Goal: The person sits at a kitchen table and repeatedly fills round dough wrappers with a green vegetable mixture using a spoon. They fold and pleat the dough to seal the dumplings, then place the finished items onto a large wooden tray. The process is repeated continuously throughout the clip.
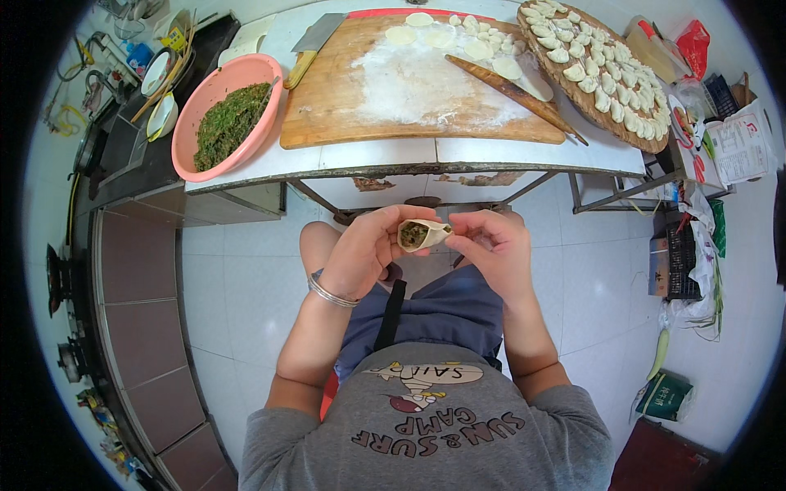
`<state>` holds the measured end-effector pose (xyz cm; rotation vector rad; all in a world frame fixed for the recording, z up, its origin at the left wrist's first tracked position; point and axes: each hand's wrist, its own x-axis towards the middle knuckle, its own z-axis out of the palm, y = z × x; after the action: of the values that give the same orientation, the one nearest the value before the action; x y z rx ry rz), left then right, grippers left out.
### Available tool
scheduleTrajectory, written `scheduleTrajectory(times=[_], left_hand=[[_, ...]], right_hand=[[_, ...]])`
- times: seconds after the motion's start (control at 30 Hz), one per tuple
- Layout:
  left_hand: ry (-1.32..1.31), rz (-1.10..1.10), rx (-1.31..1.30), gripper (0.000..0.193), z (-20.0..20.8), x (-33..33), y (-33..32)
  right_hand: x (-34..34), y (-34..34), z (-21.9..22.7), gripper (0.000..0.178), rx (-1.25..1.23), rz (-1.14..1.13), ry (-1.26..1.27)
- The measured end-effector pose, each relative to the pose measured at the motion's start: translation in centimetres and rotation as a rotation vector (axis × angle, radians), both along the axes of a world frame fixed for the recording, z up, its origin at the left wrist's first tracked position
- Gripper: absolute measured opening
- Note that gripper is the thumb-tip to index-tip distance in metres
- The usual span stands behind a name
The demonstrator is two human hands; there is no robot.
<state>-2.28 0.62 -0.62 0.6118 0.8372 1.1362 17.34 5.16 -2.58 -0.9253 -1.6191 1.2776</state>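
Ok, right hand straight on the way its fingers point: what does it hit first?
The partly open dumpling, already at the right hand's fingertips. Past that, probably the left hand, though depth is unclear from one view.

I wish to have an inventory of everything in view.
Filled dough wrapper: one, cream, centre
Round plastic basin: one, pink, left
Filling heap: one, green, in basin
Rectangular wooden board: one, tan, middle
Broad metal cleaver: one, grey, board's left
Tapered wooden rolling pin: one, brown, board's right
Flat dough rounds: several, pale, board's back
Round tray: one, brown, right
Dumplings: many, white, on tray
Tabletop: one, white, under board
Plastic bags: several, mixed, right
Left fingers: one set, holding wrapper
Right fingers: one set, holding wrapper
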Motion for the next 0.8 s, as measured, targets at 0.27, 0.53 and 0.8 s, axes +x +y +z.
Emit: scheduleTrajectory(times=[0.27, 0.53, 0.8], left_hand=[[0.05, -0.043, -0.009, 0.048, 0.4, 0.3, 0.2], [0.079, -0.071, -0.007, 0.048, 0.3, 0.4, 0.5], [0.106, -0.092, -0.065, 0.046, 0.6, 0.7, 0.8]], right_hand=[[0.6, 0.3, 0.2, 0.015, 0.238, 0.024, -0.184], [0.7, 0.6, 0.6, 0.017, 0.415, 0.017, -0.245], [1.0, 0.9, 1.0, 0.017, 0.634, 0.032, -0.301]])
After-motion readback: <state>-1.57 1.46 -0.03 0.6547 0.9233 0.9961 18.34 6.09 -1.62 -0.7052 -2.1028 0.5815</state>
